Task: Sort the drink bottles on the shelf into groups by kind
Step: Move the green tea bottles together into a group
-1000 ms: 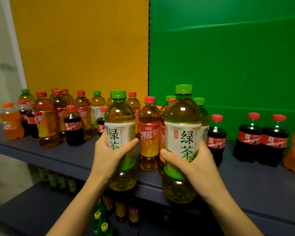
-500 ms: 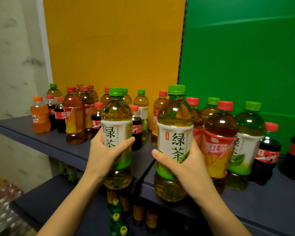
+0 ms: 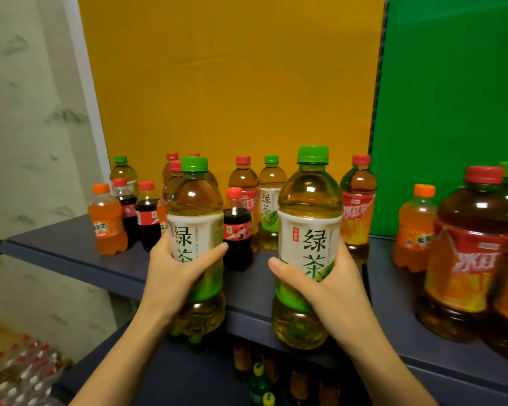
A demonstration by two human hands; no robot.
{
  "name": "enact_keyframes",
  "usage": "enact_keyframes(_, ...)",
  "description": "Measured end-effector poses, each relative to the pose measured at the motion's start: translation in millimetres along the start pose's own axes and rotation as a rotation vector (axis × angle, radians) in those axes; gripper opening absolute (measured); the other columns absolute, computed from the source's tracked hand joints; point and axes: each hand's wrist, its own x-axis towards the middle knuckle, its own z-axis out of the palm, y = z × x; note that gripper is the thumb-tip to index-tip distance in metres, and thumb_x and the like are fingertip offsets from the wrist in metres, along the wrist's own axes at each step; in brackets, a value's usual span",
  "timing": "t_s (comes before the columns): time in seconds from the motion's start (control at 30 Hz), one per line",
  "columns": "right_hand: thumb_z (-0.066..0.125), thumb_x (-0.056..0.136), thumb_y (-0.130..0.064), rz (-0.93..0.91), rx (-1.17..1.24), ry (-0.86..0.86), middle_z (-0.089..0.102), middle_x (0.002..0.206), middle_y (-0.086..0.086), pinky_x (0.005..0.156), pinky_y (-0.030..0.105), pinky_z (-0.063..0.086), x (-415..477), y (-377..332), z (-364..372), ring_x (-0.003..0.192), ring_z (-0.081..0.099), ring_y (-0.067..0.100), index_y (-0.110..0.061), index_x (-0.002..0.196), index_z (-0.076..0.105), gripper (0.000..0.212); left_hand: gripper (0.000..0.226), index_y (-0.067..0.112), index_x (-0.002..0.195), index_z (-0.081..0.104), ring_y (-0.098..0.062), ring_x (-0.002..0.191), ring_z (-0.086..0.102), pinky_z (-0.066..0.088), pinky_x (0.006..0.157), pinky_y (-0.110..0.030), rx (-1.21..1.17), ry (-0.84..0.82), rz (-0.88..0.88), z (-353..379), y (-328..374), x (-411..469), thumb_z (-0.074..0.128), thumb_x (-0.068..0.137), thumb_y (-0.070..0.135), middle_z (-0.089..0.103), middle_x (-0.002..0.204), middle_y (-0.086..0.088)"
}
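My left hand [image 3: 170, 276] grips a green-capped green tea bottle [image 3: 194, 209] and my right hand [image 3: 332, 285] grips a second green tea bottle [image 3: 310, 212]. I hold both upright in front of the dark blue shelf [image 3: 71, 244], above its front edge. On the shelf behind stand mixed bottles: an orange soda [image 3: 107, 221], small colas [image 3: 237, 232], red-capped iced teas [image 3: 358, 206] and another green tea [image 3: 270, 200]. At the right stand a large iced tea [image 3: 464, 253] and a second orange soda [image 3: 414, 230].
A yellow panel [image 3: 232, 83] and a green panel [image 3: 452, 112] back the shelf. A pale wall [image 3: 27, 142] borders the left end. More bottles stand on the lower shelf [image 3: 264, 385], and a wrapped pack of bottles [image 3: 24, 373] lies at lower left.
My view and both held green tea bottles have shifted left along the shelf. The left end of the shelf has come toward the centre, and the colas at the far right have left the view.
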Motion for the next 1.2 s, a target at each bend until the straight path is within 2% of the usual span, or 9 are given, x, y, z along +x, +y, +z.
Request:
enact_keyframes(0.1,0.083,0.06,-0.03,0.009,-0.007,-0.04,0.069,0.096,-0.013,0.068,0.017,0.052,4,3,24,0.089,0.065,-0.001,-0.033,0.108,0.054,0.056,0.062,0.021,0.1,0.062,-0.013,0.089,0.069,0.058,0.073,-0.026,0.009,0.037,-0.007,-22,-7,7,0.077,0.044,0.044,0.072,0.094,0.002)
enact_keyframes(0.3,0.084,0.061,-0.033,0.016,-0.012,-0.108,0.068,0.099,-0.013,0.073,0.024,0.054,15,9,69,0.092,0.064,0.001,-0.031,0.112,0.053,0.059,0.067,0.017,0.103,0.062,-0.015,0.09,0.068,0.057,0.074,-0.029,0.049,0.105,-0.017,-72,-22,21,0.077,0.044,0.046,0.071,0.096,-0.002)
enact_keyframes(0.5,0.083,0.061,-0.031,0.01,-0.027,-0.128,0.068,0.099,-0.014,0.069,0.016,0.052,30,13,126,0.09,0.063,-0.004,-0.031,0.11,0.054,0.058,0.057,0.025,0.092,0.062,-0.008,0.082,0.068,0.055,0.066,-0.018,0.076,0.169,-0.022,-131,-43,46,0.077,0.041,0.046,0.072,0.084,0.01)
enact_keyframes(0.63,0.082,0.061,-0.03,0.011,-0.023,-0.122,0.069,0.096,-0.013,0.067,0.014,0.052,38,19,177,0.087,0.064,-0.004,-0.032,0.107,0.054,0.054,0.062,0.024,0.097,0.061,-0.011,0.088,0.068,0.056,0.073,-0.025,0.083,0.157,-0.017,-179,-56,70,0.078,0.041,0.045,0.07,0.095,0.003)
enact_keyframes(0.77,0.082,0.061,-0.033,0.003,-0.006,-0.109,0.067,0.099,-0.012,0.067,0.014,0.052,51,22,234,0.091,0.063,-0.002,-0.032,0.112,0.053,0.058,0.066,0.017,0.102,0.06,-0.011,0.088,0.068,0.055,0.065,-0.017,0.082,0.113,-0.027,-228,-70,101,0.088,0.045,0.036,0.069,0.094,0.002)
enact_keyframes(0.83,0.081,0.06,-0.034,-0.001,0.011,-0.103,0.067,0.1,-0.011,0.069,0.017,0.053,58,23,261,0.092,0.064,-0.001,-0.03,0.113,0.053,0.06,0.065,0.021,0.102,0.059,-0.011,0.089,0.067,0.054,0.066,-0.021,0.09,0.103,-0.039,-249,-76,115,0.085,0.047,0.043,0.068,0.096,0.002)
enact_keyframes(0.97,0.081,0.064,-0.03,-0.013,0.028,-0.13,0.068,0.101,-0.011,0.074,0.021,0.054,71,25,306,0.094,0.064,0.0,-0.027,0.114,0.053,0.058,0.052,0.023,0.101,0.056,-0.014,0.093,0.062,0.048,0.07,-0.024,0.076,0.12,-0.072,-280,-83,142,0.072,0.055,0.038,0.064,0.097,0.0)
enact_keyframes(1.07,0.081,0.064,-0.031,-0.026,0.015,-0.152,0.067,0.102,-0.012,0.071,0.014,0.051,79,28,334,0.094,0.063,-0.003,-0.029,0.115,0.052,0.059,0.061,0.018,0.111,0.053,-0.011,0.094,0.061,0.048,0.071,-0.023,0.079,0.131,-0.081,-296,-89,160,0.07,0.058,0.04,0.064,0.1,0.002)
enact_keyframes(1.2,0.081,0.066,-0.029,-0.037,0.016,-0.18,0.065,0.101,-0.014,0.067,0.008,0.048,90,31,368,0.093,0.061,-0.005,-0.028,0.116,0.05,0.059,0.052,0.017,0.113,0.053,-0.008,0.094,0.06,0.047,0.071,-0.021,0.097,0.137,-0.093,-311,-102,184,0.072,0.068,0.032,0.063,0.099,0.004)
